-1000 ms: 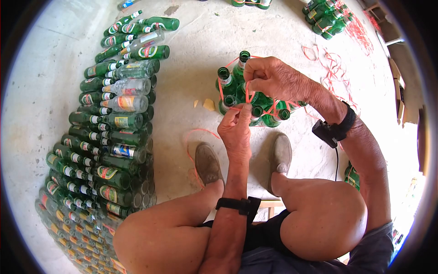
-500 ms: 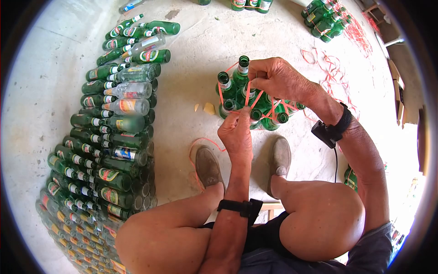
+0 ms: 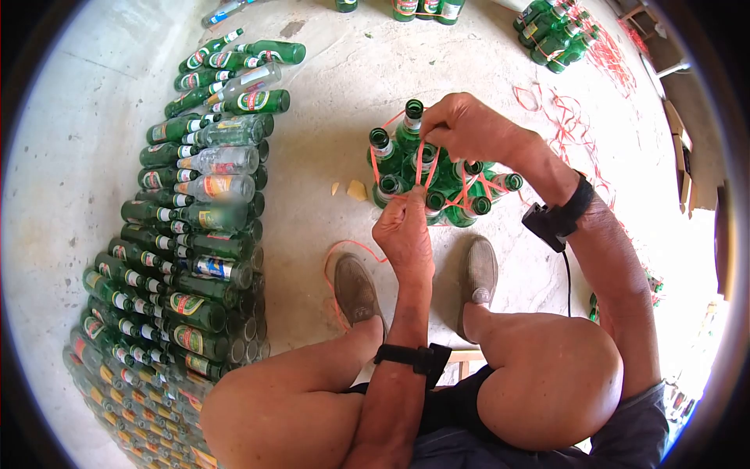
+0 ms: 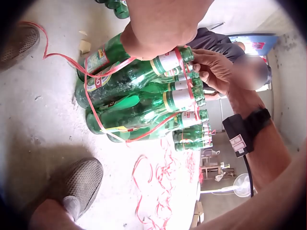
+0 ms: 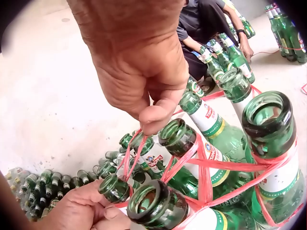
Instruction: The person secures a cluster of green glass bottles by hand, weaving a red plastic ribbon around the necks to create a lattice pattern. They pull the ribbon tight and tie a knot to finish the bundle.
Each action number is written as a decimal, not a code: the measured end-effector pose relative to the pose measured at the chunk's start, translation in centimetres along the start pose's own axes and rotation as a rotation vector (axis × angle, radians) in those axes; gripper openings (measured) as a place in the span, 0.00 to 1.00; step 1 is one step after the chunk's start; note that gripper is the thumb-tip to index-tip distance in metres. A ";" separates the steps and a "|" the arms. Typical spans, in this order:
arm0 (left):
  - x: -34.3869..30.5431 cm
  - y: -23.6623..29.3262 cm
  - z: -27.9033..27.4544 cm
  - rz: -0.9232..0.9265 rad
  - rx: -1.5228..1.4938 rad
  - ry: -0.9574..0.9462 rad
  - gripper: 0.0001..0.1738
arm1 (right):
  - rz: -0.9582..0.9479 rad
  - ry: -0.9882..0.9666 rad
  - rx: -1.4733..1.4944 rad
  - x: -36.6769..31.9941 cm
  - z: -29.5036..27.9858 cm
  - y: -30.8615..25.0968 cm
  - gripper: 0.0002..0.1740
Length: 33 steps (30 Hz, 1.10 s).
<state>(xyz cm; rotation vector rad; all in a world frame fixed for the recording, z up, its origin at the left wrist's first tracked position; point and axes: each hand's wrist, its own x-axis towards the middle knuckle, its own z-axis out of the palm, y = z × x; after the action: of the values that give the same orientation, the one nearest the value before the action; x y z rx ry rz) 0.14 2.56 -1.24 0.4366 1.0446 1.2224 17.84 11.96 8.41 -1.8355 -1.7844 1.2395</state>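
Observation:
A bundle of upright green glass bottles stands on the floor between the feet, bound with red plastic twine. The twine zigzags between the necks and also circles the bodies lower down, as the left wrist view shows. My left hand pinches a strand at the near left edge of the bundle, beside the bottle mouths. Above the necks, my right hand holds the other end of a raised loop between thumb and fingers. Two taut strands run between the hands.
Rows of stacked bottles lie along the left. Loose twine tangles on the floor at right, near another tied bundle. Two shoes flank the near side. In the right wrist view, another person crouches behind bottles.
The right hand has shifted slightly, its wrist bending lower, and the loop between the hands has spread into two visible strands. The left hand keeps its pinch in nearly the same place.

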 end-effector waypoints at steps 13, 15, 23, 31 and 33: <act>0.1 -0.6 -0.3 0.144 0.071 -0.009 0.07 | -0.218 0.090 -0.295 1.7 1.5 2.0 0.08; -0.3 -0.5 -0.8 0.140 0.088 -0.017 0.07 | -0.295 0.077 -0.310 1.6 1.4 2.3 0.08; -0.3 0.1 -3.2 0.031 0.156 0.006 0.06 | -0.343 0.063 -0.320 1.6 1.3 2.3 0.08; -0.8 1.8 -3.3 -0.064 0.166 0.042 0.05 | -0.526 0.380 -0.509 -0.8 2.6 2.1 0.07; -1.0 2.2 -3.1 -0.097 0.164 0.059 0.05 | -0.582 0.516 -0.649 -3.7 3.7 -0.2 0.06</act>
<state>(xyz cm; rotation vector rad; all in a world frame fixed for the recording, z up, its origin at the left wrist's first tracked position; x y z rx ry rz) -3.61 1.64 -0.66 0.4728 1.2086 1.0738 15.49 7.34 7.75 -1.4999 -2.2801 -0.0411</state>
